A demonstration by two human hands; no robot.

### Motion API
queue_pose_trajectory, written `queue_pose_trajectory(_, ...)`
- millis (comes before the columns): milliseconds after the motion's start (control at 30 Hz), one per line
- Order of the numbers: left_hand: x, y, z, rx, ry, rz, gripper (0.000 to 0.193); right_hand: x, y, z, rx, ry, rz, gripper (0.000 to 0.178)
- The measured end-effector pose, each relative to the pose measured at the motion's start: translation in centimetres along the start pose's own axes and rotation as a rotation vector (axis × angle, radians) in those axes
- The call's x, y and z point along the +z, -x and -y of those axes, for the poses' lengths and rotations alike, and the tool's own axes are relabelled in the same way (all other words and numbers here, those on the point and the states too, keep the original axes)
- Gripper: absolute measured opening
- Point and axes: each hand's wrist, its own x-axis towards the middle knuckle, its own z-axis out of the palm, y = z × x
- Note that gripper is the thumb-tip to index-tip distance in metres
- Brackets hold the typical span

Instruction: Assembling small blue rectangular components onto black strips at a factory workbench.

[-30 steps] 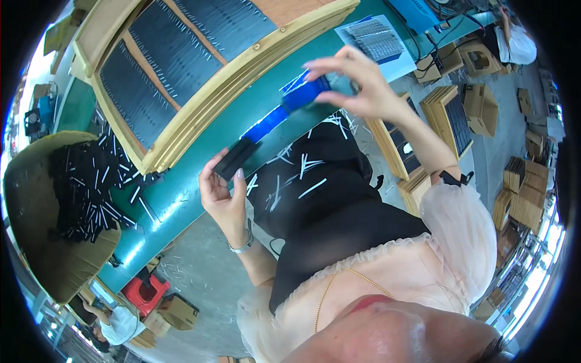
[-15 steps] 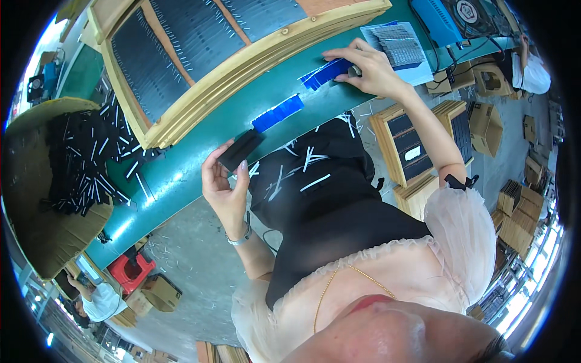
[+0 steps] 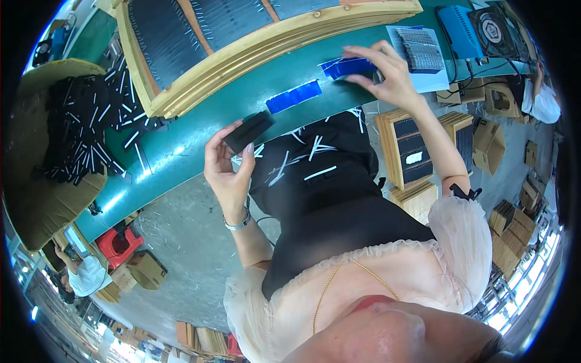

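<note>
In my left hand is a black flat rectangular block, pinched between thumb and fingers at the table's near edge. My right hand is over the table farther right, thumb and index finger spread apart around a blue strip with thin pale lines along its edge. Something small and grey shows by its curled fingers; whether it is held or worn, I cannot tell. Between the hands, a second blue strip lies flat on the green table.
Wooden frames with dark panels are stacked along the far side. On the left, a cardboard box holds many black and white pieces. A white sheet with a grey bundle and a blue machine sit at right. White slivers litter my lap.
The whole view has shifted, so the table sits farther right and higher in the picture. My right hand has drawn slightly toward me over the blue strip. The left keeps hold of the black block.
</note>
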Motion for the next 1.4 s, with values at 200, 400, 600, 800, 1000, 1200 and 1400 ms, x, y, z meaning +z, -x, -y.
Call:
queue_pose_trajectory(200,-0.3,0.2,-0.2,-0.026,0.103,-0.004,0.046,4.6,-1.7,4.0,-0.034,-0.121,0.037,0.066)
queue_pose_trajectory(400,-1.1,0.6,0.0,-0.042,0.1,-0.026,0.045,5.7,-1.4,4.0,-0.013,-0.151,0.081,0.063)
queue_pose_trajectory(600,-0.7,0.6,0.0,-0.04,0.118,-0.016,0.045,4.6,-1.7,4.3,-0.05,-0.117,0.017,0.061)
queue_pose_trajectory(800,-1.0,0.6,-0.1,-0.072,0.119,-0.016,0.044,0.9,-1.0,2.5,-0.02,0.001,-0.02,0.054)
queue_pose_trajectory(1000,-0.9,0.5,-0.3,-0.081,0.122,-0.025,0.045,0.5,-0.3,1.8,0.066,0.058,0.032,0.056)
queue_pose_trajectory(1200,-0.9,0.5,-0.3,-0.032,0.097,-0.013,0.044,7.0,-2.3,5.8,-0.027,-0.13,0.067,0.063)
queue_pose_trajectory(1400,-1.4,1.2,-0.1,-0.094,0.103,-0.055,0.043,8.2,-2.7,6.3,-0.02,-0.164,0.115,0.062)
